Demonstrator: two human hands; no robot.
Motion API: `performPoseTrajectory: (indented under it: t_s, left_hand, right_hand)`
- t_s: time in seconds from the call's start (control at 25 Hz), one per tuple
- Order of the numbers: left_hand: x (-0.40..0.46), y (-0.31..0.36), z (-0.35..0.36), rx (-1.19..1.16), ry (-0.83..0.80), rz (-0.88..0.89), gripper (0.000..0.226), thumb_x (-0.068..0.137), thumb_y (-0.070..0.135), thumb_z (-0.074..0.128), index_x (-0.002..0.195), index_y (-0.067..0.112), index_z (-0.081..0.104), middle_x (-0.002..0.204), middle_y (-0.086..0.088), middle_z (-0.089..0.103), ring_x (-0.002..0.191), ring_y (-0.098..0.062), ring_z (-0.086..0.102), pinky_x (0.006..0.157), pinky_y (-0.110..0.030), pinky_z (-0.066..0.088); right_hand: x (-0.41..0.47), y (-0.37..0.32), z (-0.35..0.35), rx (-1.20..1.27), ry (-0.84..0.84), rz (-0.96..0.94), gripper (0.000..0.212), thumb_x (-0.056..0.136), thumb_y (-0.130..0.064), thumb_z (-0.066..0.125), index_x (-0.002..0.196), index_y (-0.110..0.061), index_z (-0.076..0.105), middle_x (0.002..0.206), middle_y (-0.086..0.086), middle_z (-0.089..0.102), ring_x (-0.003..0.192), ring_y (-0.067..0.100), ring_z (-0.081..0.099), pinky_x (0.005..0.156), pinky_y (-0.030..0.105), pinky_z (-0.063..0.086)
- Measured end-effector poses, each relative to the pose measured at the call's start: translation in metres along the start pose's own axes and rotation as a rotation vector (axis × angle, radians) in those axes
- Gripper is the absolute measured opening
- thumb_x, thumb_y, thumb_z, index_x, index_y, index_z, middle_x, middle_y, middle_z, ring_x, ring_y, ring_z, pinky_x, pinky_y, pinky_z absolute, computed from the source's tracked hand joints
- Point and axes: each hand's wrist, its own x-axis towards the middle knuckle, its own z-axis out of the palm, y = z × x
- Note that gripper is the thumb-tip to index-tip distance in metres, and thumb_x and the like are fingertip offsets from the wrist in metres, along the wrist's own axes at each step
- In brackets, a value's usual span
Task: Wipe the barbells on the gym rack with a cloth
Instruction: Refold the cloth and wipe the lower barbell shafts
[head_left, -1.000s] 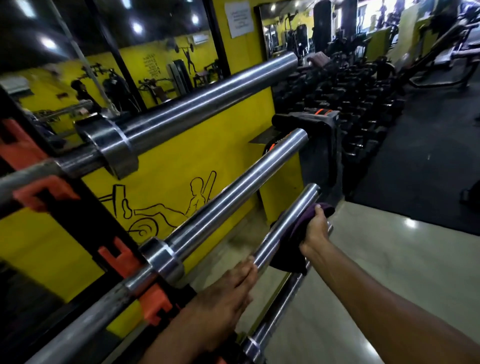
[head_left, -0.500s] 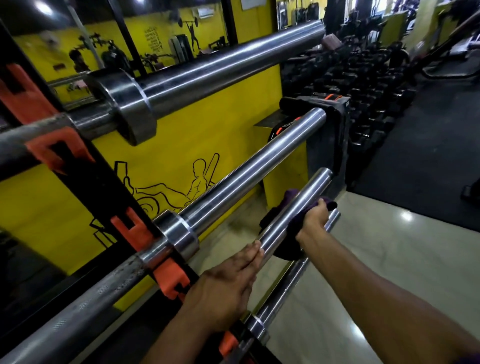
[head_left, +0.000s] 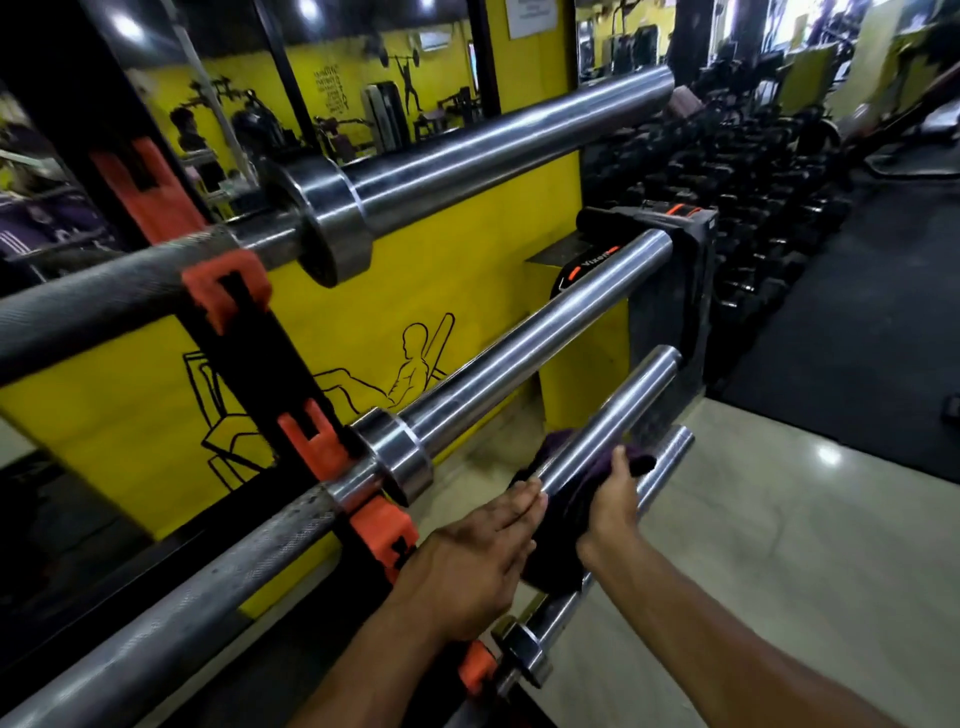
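Both hands work on the third barbell sleeve (head_left: 618, 421) counted from the top of the rack. Right hand (head_left: 613, 499) grips a dark purple cloth (head_left: 566, 512), fingers curled round it, and holds it wrapped against the sleeve from the near side; part of the cloth shows beyond the sleeve and part hangs beneath it. Left hand (head_left: 478, 561) lies flat on the same sleeve just behind the cloth, fingers straight and together, fingertips touching the cloth's edge. This sleeve projects up and to the right, bare chrome past the cloth to its end. A fourth, lower sleeve (head_left: 670, 457) runs just beside it, partly hidden by the right hand. Above, the second barbell (head_left: 519, 358) and the top barbell (head_left: 493, 150) rest parallel in orange hooks (head_left: 223, 291) on the black rack upright (head_left: 249, 358). Behind the rack stands a yellow wall (head_left: 457, 249) with a line drawing of an exerciser, with mirrors (head_left: 332, 88) above. Dumbbell racks (head_left: 753, 156) fill the background at right, over pale floor tiles (head_left: 779, 519).
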Motion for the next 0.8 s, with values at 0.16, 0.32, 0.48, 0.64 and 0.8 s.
performPoseTrajectory:
  t_s: [0.16,0.32,0.48,0.64,0.8]
  left_hand:
    - [-0.041,0.015,-0.025,-0.046,-0.037,0.032,0.062,0.110,0.027,0.035,0.160,0.029,-0.001,0.164,0.021,-0.019,0.151,-0.001,-0.013,0.121,-0.025,0.013]
    - [-0.113,-0.004,-0.027,0.087,-0.104,0.058,0.072,0.106,0.019,0.049,0.161,0.027,0.003,0.168,0.011,-0.005,0.154,-0.007,0.001,0.120,-0.034,0.026]
    - [-0.117,-0.012,-0.019,0.010,-0.111,0.025,0.081,0.100,0.006,0.053,0.161,0.025,0.002,0.168,0.013,-0.010,0.154,-0.005,-0.003,0.122,-0.033,0.021]
    - [-0.117,-0.018,-0.016,-0.047,-0.127,0.024,0.090,0.093,-0.007,0.054,0.161,0.022,0.004,0.168,0.010,-0.010,0.155,-0.010,-0.002,0.121,-0.038,0.029]
    - [-0.116,-0.016,-0.017,-0.095,-0.103,0.046,0.075,0.097,0.004,0.039,0.161,0.023,0.005,0.167,0.015,-0.013,0.153,-0.004,-0.005,0.123,-0.032,0.021]
  right_hand:
    - [-0.008,0.013,-0.014,0.020,-0.065,-0.015,0.060,0.093,-0.062,0.051,0.121,-0.012,0.068,0.114,0.017,0.073,0.106,0.035,0.069,0.099,0.050,0.051]
    - [-0.015,0.013,0.006,0.110,0.031,-0.033,0.066,0.086,-0.071,0.050,0.118,-0.017,0.069,0.111,0.015,0.074,0.101,0.034,0.071,0.094,0.052,0.055]
    - [-0.067,0.075,0.011,0.057,0.093,0.048,0.056,0.094,-0.064,0.047,0.092,-0.010,0.060,0.064,0.012,0.065,0.057,0.025,0.064,0.059,0.032,0.057]
    - [-0.065,0.049,0.023,0.097,0.157,0.053,0.046,0.101,-0.053,0.044,0.071,-0.019,0.047,0.031,-0.001,0.043,0.026,0.014,0.045,0.034,0.015,0.038]
    - [-0.062,0.060,0.022,0.116,0.184,0.020,0.049,0.099,-0.057,0.046,0.068,-0.020,0.053,0.041,-0.002,0.049,0.028,0.012,0.048,0.036,0.017,0.042]
